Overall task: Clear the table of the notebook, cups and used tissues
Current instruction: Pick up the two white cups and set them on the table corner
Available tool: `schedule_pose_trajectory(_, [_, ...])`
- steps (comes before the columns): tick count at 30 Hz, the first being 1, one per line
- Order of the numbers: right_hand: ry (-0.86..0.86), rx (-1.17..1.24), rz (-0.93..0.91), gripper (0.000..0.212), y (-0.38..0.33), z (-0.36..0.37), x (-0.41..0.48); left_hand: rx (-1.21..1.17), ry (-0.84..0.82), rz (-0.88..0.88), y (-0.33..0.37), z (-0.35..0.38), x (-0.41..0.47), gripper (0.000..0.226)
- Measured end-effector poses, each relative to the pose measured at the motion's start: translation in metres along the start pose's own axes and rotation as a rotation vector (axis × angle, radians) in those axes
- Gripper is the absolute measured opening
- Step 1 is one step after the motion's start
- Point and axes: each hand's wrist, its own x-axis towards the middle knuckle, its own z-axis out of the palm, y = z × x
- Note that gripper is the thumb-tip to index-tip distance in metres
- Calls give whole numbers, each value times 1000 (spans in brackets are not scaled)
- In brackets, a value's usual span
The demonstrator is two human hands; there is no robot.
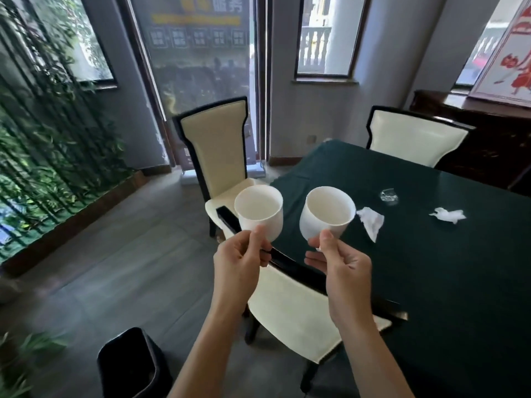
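fingers of left hand (240, 258) clamp one white cup (259, 214); right hand (343, 267) fingers clamp another white cup (326, 212); two crumpled tissues (371, 222) lie on the green surface (445, 254).

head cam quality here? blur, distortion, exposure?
Head view: wide-angle bending of window frames at the edges; windows bright and washed out; the plants at left and the black bin smeared by motion; left hand and right hand with their white cups fairly sharp.
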Motion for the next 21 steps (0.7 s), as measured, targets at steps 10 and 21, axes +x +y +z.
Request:
schedule_pose_trajectory(10, [-16, 18, -28, 28, 4, 99, 23, -50, -63, 43, -5, -67, 89, 47])
schedule_pose_trajectory(21, [-38, 72, 18, 23, 23, 131, 131, -45, -157, 46, -21, -39, 207, 45])
